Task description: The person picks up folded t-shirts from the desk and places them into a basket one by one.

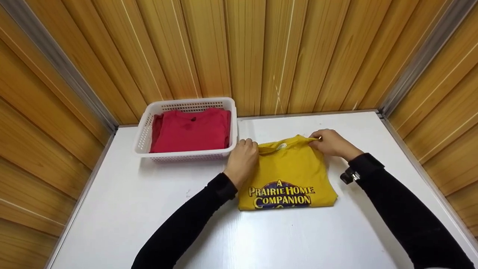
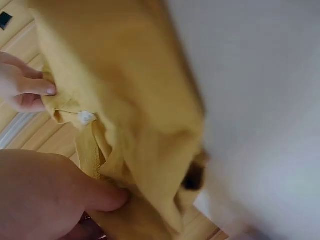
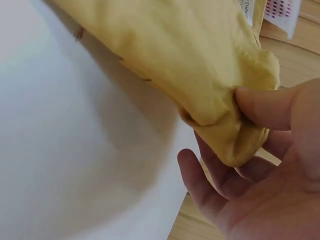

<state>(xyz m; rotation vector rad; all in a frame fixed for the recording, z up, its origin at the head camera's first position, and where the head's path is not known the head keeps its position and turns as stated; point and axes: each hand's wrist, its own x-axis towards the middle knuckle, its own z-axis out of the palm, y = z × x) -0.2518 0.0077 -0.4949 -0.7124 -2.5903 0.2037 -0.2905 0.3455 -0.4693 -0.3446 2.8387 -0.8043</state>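
A folded yellow T-shirt (image 1: 287, 168) with "A Prairie Home Companion" printed on it spans the gap between both hands, its collar toward the back wall. My left hand (image 1: 242, 160) grips its upper left corner; the thumb presses on the cloth (image 2: 145, 165) in the left wrist view. At the upper right corner, my right hand (image 1: 330, 144) pinches the fabric between thumb and fingers, as the right wrist view shows at the bunched corner (image 3: 235, 135). The shirt's collar edge appears raised. Its lower edge lies on or close to the table.
Left of the shirt, a white perforated basket (image 1: 140, 144) holds folded red shirts (image 1: 190, 130). It stands on the white table (image 1: 112, 209) against the wood-patterned back wall (image 1: 246, 56). Similar panels rise along both sides.
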